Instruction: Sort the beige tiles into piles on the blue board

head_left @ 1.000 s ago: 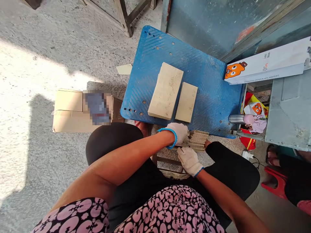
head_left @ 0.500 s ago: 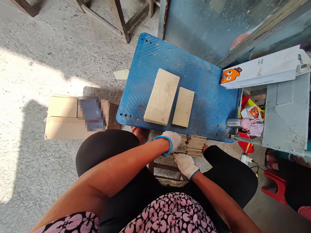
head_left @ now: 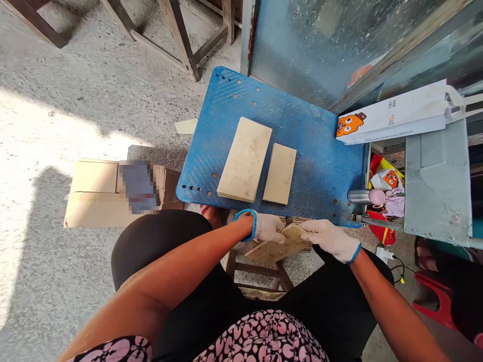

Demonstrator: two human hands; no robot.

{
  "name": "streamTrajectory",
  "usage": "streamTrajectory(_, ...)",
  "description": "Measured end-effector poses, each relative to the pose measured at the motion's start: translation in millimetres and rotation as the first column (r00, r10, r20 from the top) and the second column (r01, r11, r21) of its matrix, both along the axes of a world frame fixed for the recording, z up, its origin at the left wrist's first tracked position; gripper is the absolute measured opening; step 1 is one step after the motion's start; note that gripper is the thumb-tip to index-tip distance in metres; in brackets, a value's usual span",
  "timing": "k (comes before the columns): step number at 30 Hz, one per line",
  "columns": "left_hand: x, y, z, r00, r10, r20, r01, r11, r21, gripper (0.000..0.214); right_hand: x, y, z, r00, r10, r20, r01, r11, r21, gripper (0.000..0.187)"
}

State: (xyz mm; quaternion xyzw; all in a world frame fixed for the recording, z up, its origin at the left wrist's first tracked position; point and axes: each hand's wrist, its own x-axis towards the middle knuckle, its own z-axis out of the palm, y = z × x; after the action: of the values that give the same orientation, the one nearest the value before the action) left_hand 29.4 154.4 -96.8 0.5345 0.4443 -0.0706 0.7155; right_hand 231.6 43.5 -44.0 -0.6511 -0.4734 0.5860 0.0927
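Between my gloved hands is a thin, flat tan board (head_left: 277, 250), tilted over a wooden stool between my knees. My left hand (head_left: 269, 229), in a white knit glove with a blue cuff, has its fingers closed on the board's upper edge. My right hand (head_left: 330, 237), gloved the same way, pinches the board's right end. Behind it, partly hidden, are stacked boards (head_left: 298, 220) seen edge-on. Just beyond, a larger pile of tan boards (head_left: 245, 160) lies on the blue table (head_left: 317, 151), beside a smaller pile (head_left: 279, 173).
A white paper bag (head_left: 392, 115) and a metal cabinet (head_left: 437, 176) stand at the right, near a steel flask (head_left: 358, 196). On the floor at left is a cardboard box (head_left: 94, 208). Another person's leg and a red stool (head_left: 433, 301) show at far right.
My right hand has moved right and up, and a board is now lifted and tilted between both hands. Before, both hands were at the edge-on stack. The view has shifted slightly.
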Motion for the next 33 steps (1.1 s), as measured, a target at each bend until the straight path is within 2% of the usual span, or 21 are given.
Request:
streamTrajectory(3, 3.6, 5.2, -0.2, 0.989, -0.123, 0.080, 0.122, 0.992, 0.010, 0.020, 8.1, 18.8, 6.7, 0.991, -0.134, -0.014, 0.134, 0.991, 0.023, 0.036)
streamTrajectory(5, 6.3, 12.0, -0.8, 0.970, -0.196, 0.146, 0.187, 0.979, 0.076, 0.026, 10.3, 28.4, 3.0, 0.949, -0.315, 0.030, 0.308, 0.941, 0.138, 0.037)
streamTrajectory(6, 7.5, 16.0, -1.3, 0.962, -0.217, 0.164, 0.198, 0.973, 0.122, 0.030, 10.5, 31.5, -1.2, 0.897, -0.441, 0.034, 0.423, 0.877, 0.226, 0.040)
streamTrajectory(8, 9.5, 24.2, -2.0, 0.964, -0.197, 0.181, 0.161, 0.967, 0.197, 0.038, 8.1, 33.2, -12.6, 0.733, -0.679, -0.019, 0.632, 0.672, 0.386, 0.054)
streamTrajectory(9, 10.4, 28.1, -2.0, 0.970, -0.155, 0.187, 0.116, 0.972, 0.205, 0.039, 5.2, 31.4, -18.9, 0.663, -0.747, -0.056, 0.694, 0.583, 0.423, 0.064)
streamTrajectory(10, 11.3, 31.7, -1.7, 0.975, -0.101, 0.199, 0.063, 0.979, 0.192, 0.040, 0.9, 28.1, -24.9, 0.620, -0.781, -0.078, 0.728, 0.534, 0.430, 0.074)
streamTrajectory(11, 12.4, 34.9, -1.1, 0.976, -0.042, 0.215, 0.008, 0.988, 0.156, 0.039, -4.9, 23.7, -30.3, 0.607, -0.791, -0.078, 0.741, 0.527, 0.417, 0.083)
streamTrajectory(13, 15.5, 40.2, 0.8, 0.967, 0.093, 0.236, -0.103, 0.994, 0.031, 0.035, -20.2, 13.9, -37.9, 0.659, -0.752, -0.021, 0.703, 0.606, 0.372, 0.102)
streamTrajectory(16, 21.7, 45.2, 3.2, 0.951, 0.245, 0.191, -0.225, 0.967, -0.120, 0.032, -47.0, 7.3, -41.8, 0.747, -0.628, 0.217, 0.547, 0.767, 0.336, 0.119)
streamTrajectory(19, 26.8, 46.7, 2.8, 0.936, 0.324, 0.139, -0.307, 0.943, -0.130, 0.032, -68.3, 15.4, -42.9, 0.706, -0.538, 0.460, 0.429, 0.842, 0.327, 0.125)
streamTrajectory(23, 28.8, 46.3, -1.3, 0.921, 0.379, 0.093, -0.366, 0.921, -0.135, 0.032, -82.5, 31.6, -49.9, 0.671, -0.498, 0.550, 0.378, 0.867, 0.324, 0.130)
streamTrajectory(26, 28.2, 46.2, -4.9, 0.921, 0.382, 0.071, -0.377, 0.923, -0.080, 0.035, -85.2, 37.5, -56.2, 0.665, -0.497, 0.558, 0.387, 0.868, 0.312, 0.129)
streamTrajectory(30, 28.7, 46.2, -2.4, 0.952, 0.305, 0.017, -0.305, 0.945, 0.120, 0.043, -80.5, 45.2, -57.4, 0.686, -0.491, 0.538, 0.415, 0.870, 0.265, 0.125)
streamTrajectory(33, 29.0, 45.2, 9.2, 0.986, 0.168, -0.013, -0.155, 0.934, 0.322, 0.042, -70.6, 59.7, -54.8, 0.682, -0.452, 0.575, 0.443, 0.881, 0.168, 0.116)
